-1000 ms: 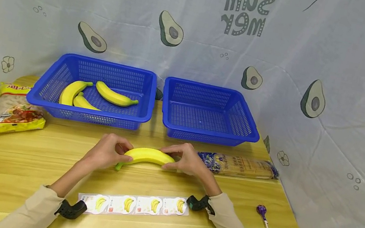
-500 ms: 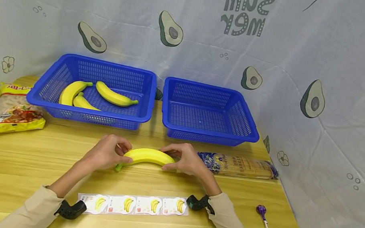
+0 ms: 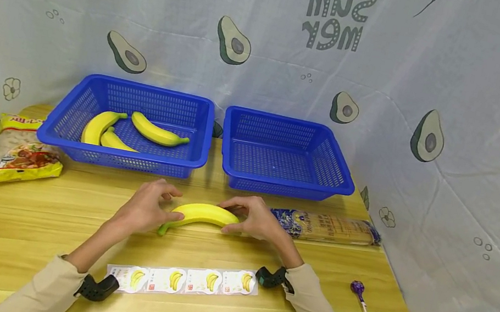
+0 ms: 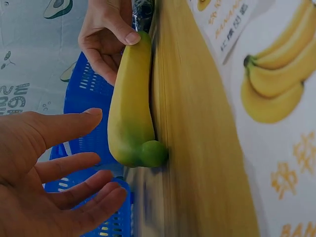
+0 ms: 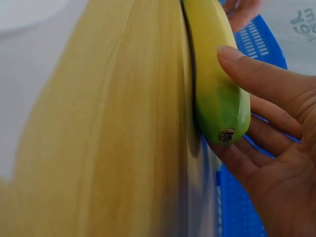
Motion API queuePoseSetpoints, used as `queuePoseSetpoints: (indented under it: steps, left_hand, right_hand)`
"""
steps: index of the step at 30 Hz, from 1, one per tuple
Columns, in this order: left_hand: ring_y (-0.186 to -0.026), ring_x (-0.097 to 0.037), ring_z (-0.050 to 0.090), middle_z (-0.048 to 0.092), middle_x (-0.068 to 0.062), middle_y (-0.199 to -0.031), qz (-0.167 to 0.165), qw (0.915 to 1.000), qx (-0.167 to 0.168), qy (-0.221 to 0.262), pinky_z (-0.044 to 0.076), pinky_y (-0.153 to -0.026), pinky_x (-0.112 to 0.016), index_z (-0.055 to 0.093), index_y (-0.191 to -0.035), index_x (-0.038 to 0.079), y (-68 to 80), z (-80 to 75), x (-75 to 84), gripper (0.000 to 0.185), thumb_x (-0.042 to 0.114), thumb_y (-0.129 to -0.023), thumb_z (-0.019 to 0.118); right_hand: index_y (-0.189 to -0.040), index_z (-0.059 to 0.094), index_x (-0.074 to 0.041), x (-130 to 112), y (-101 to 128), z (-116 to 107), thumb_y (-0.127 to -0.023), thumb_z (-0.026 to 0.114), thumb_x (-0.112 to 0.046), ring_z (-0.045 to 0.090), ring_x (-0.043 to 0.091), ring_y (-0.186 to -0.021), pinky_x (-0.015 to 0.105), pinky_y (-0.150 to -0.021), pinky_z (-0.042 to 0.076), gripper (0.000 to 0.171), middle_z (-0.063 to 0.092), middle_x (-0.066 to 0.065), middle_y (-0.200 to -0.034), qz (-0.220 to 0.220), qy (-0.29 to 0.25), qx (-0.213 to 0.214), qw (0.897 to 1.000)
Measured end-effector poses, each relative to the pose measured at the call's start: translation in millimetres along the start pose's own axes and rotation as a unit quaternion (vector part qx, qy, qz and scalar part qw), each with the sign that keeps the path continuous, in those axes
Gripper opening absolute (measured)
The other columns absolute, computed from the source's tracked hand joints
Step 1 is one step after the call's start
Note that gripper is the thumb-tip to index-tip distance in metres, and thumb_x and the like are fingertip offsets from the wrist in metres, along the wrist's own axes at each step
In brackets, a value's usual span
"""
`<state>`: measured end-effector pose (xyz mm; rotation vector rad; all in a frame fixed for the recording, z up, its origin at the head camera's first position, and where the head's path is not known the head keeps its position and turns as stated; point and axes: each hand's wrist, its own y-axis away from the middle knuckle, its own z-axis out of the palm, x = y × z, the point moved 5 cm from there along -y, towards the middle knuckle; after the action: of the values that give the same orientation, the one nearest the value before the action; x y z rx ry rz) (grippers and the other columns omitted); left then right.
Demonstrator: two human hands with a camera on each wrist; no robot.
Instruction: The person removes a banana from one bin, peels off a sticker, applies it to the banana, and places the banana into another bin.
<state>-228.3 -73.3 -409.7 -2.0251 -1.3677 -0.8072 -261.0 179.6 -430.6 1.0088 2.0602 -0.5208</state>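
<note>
A yellow banana (image 3: 204, 214) with green ends lies crosswise in front of me, its stem (image 4: 154, 153) towards the left. My right hand (image 3: 255, 218) grips its blunt right end; in the right wrist view the thumb (image 5: 232, 53) presses on top and the fingers go behind and under it. At the stem end is my left hand (image 3: 147, 208), its thumb and fingers spread. The left wrist view shows a gap between that hand's fingers (image 4: 94, 197) and the banana. Nearer to me lies a strip of banana-picture stickers (image 3: 182, 281).
Two blue baskets stand at the back: the left basket (image 3: 128, 161) holds several bananas (image 3: 159, 131), and the right basket (image 3: 284, 189) is beside it. A yellow-edged food bag (image 3: 22, 152) lies left, a noodle pack (image 3: 327, 229) right, with a purple lollipop (image 3: 358, 289) nearer.
My left hand has let go of the banana's stem end and its fingers have spread and lifted slightly. The right hand and the banana have barely moved.
</note>
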Motion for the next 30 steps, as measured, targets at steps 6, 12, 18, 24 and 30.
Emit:
queuePoseSetpoints:
  steps: [6, 12, 18, 24, 30]
  left_hand:
    - [-0.109, -0.043, 0.068, 0.071, -0.021, -0.118, 0.082, 0.9949, 0.038, 0.046, 0.065, -0.088, -0.047, 0.075, -0.12, -0.008, 0.8, 3.8, 18.4, 0.041, 0.001, -0.084, 0.092]
    - [-0.103, -0.038, 0.071, 0.072, -0.016, -0.112, 0.124, 0.9885, 0.015, 0.085, 0.066, -0.083, -0.039, 0.076, -0.113, -0.004, 5.7, 16.5, 39.8, 0.032, 0.0, -0.085, 0.091]
    - [-0.09, -0.027, 0.075, 0.077, -0.014, -0.103, 0.125, 0.9868, -0.035, 0.097, 0.063, -0.074, -0.024, 0.077, -0.107, -0.001, 14.0, 36.0, 54.7, 0.023, 0.005, -0.088, 0.089]
    - [-0.09, -0.025, 0.074, 0.078, -0.014, -0.106, 0.112, 0.986, -0.11, 0.058, 0.063, -0.078, -0.029, 0.078, -0.111, -0.002, 21.2, 58.7, 60.3, 0.029, 0.009, -0.087, 0.091]
    - [-0.099, -0.028, 0.07, 0.076, -0.01, -0.107, 0.088, 0.982, -0.167, 0.015, 0.061, -0.087, -0.041, 0.077, -0.115, -0.002, 31.9, 79.1, 60.2, 0.041, 0.016, -0.083, 0.096]
  right_hand:
    - [-0.129, 0.075, 0.001, -2.3, 1.0, -3.8, -0.083, 0.095, -0.008, 0.074, 0.029, -0.117, 0.032, -0.101, 0.06, 0.051, 0.076, 0.015, -0.129, -0.012, 0.011, -0.001, 1.0]
    - [-0.129, 0.076, -0.001, -2.2, 2.1, -7.5, -0.085, 0.094, -0.011, 0.074, 0.029, -0.118, 0.039, -0.105, 0.059, 0.049, 0.077, 0.014, -0.129, -0.025, 0.03, 0.004, 0.999]
    - [-0.13, 0.075, -0.001, 0.3, 2.3, -9.3, -0.087, 0.092, -0.011, 0.074, 0.029, -0.119, 0.039, -0.106, 0.058, 0.048, 0.077, 0.013, -0.129, -0.029, 0.024, 0.004, 0.999]
    - [-0.131, 0.074, 0.001, -0.9, 1.9, -10.2, -0.09, 0.09, -0.012, 0.073, 0.031, -0.12, 0.04, -0.106, 0.058, 0.047, 0.076, 0.015, -0.13, -0.039, 0.014, -0.004, 0.999]
    - [-0.132, 0.073, 0.002, -2.7, 3.0, -9.5, -0.092, 0.088, -0.013, 0.074, 0.031, -0.119, 0.04, -0.105, 0.059, 0.045, 0.075, 0.016, -0.131, -0.044, 0.019, -0.008, 0.999]
